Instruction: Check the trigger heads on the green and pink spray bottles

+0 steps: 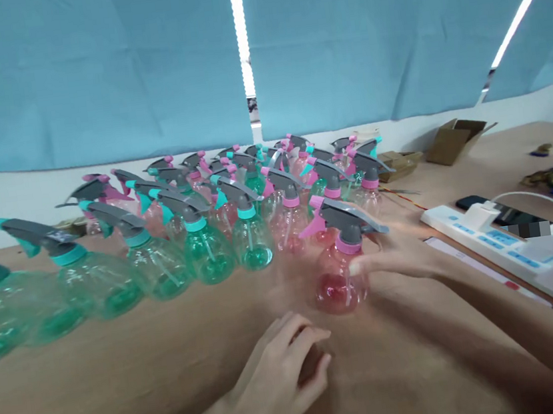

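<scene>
My right hand [394, 261] is closed around the body of a pink spray bottle [337, 287], its thumb on the near side and the other fingers hidden behind. The bottle stands upright, with a grey and pink trigger head pointing left. My left hand [288, 360] is by the near side of that bottle, apart from it, with fingers loosely curved, thumb apart and nothing between them. Beyond are rows of similar bottles, among them a green spray bottle [209, 255] and another pink spray bottle [293, 225].
On the right a white power strip [503, 246] carries plugs and cables, with a dark phone [519, 214] behind it. A ruler-like strip [486, 268] lies alongside. An open cardboard box [453, 143] stands at the back right. Blue cloth [138, 69] hangs behind the table.
</scene>
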